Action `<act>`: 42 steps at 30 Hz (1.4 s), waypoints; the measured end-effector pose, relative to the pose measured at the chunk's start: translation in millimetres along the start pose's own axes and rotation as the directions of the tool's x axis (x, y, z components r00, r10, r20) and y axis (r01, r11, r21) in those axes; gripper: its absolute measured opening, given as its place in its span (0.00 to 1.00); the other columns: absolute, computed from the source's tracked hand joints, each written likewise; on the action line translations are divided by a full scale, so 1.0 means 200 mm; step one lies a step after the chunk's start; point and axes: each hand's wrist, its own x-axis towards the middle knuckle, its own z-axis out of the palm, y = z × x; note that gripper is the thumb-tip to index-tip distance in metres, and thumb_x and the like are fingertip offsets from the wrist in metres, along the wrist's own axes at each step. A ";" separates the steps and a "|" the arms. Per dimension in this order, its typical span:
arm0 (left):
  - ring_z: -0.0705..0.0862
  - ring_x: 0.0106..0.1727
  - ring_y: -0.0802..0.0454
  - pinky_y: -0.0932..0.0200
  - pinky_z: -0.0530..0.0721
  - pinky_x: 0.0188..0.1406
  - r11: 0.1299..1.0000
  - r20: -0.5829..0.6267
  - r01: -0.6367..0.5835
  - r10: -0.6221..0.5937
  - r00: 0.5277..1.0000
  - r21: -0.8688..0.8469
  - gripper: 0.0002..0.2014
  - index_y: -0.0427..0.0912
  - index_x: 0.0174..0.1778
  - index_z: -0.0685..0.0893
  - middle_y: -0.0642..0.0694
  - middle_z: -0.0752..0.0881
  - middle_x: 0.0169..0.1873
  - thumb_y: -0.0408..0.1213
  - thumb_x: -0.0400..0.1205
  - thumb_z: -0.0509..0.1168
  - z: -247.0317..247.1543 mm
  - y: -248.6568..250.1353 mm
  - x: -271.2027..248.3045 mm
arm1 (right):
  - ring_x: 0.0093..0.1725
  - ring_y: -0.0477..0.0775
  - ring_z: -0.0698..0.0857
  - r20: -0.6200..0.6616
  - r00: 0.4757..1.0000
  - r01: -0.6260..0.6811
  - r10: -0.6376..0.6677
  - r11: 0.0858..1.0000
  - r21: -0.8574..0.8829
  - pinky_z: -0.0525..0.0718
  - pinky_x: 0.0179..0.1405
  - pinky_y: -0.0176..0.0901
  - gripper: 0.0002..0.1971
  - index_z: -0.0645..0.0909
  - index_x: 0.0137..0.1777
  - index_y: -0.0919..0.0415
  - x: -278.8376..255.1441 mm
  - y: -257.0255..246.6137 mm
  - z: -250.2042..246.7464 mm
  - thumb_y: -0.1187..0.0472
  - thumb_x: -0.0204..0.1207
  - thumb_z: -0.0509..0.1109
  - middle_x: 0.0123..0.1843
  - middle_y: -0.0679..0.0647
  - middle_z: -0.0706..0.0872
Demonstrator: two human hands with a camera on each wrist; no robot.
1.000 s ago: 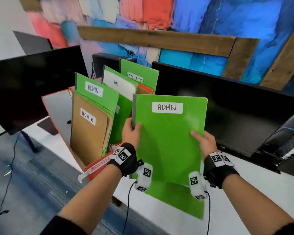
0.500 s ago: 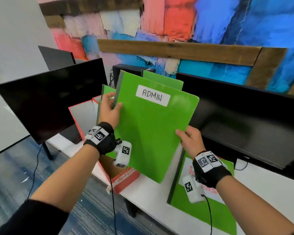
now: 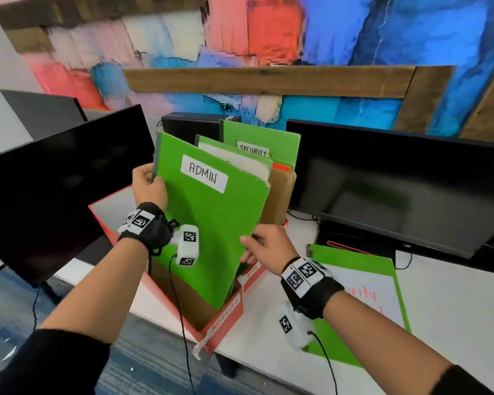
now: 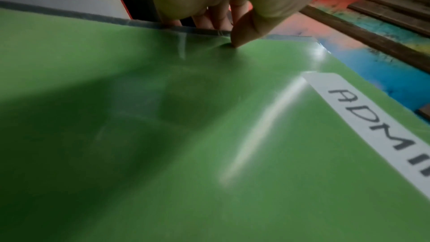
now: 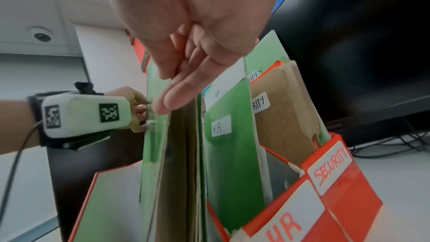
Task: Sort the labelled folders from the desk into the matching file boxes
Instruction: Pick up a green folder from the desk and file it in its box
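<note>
ADMIN folder (image 3: 211, 223) is going into the ADMIN box (image 3: 226, 320), leftmost of the red boxes, its lower corner already inside. Left hand (image 3: 150, 185) is pinching the top-left spine edge, thumb on the cover. Right hand (image 3: 264, 246) is steadying the right edge; fingers look nearly straight, so I'm not calling it a clamp. My advice: be keeping it upright and sliding it down in front of the folders already inside. Glossy green cover, white handwritten label, grey spine.

The lower edge of the ADMIN folder (image 3: 211, 223) is hidden inside the ADMIN file box (image 3: 226, 317). Behind the ADMIN folder, the HR folder label is covered. The ADMIN label (image 4: 381, 126) is cut off in the left wrist view.
</note>
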 end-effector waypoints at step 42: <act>0.67 0.70 0.44 0.54 0.64 0.71 0.664 0.445 -0.744 0.646 0.620 0.074 0.23 0.37 0.65 0.73 0.36 0.69 0.69 0.38 0.74 0.63 0.32 0.13 -0.77 | 0.59 0.59 0.83 0.067 0.849 -0.257 0.525 0.520 -0.815 0.81 0.56 0.47 0.16 0.83 0.56 0.54 -0.23 0.52 -0.34 0.48 0.72 0.69 0.59 0.55 0.85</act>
